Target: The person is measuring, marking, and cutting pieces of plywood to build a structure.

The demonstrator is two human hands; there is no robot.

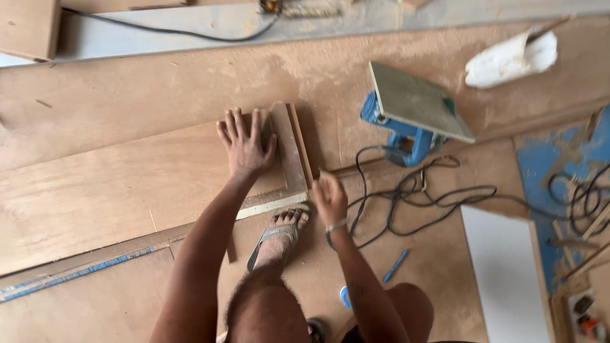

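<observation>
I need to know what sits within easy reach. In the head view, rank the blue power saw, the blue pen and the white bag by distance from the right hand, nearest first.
From the right hand:
1. Blue pen, on the floor just below and to its right.
2. Blue power saw, up and to the right, only slightly farther than the pen.
3. White bag, far upper right.

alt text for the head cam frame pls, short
Seen from above, a person crouches on dusty plywood flooring, left hand pressed flat on a plywood sheet while the blurred right hand hovers beside it. A sandalled foot rests at the sheet's edge; a blue power saw lies on its side nearby, its black cord tangled.
</observation>
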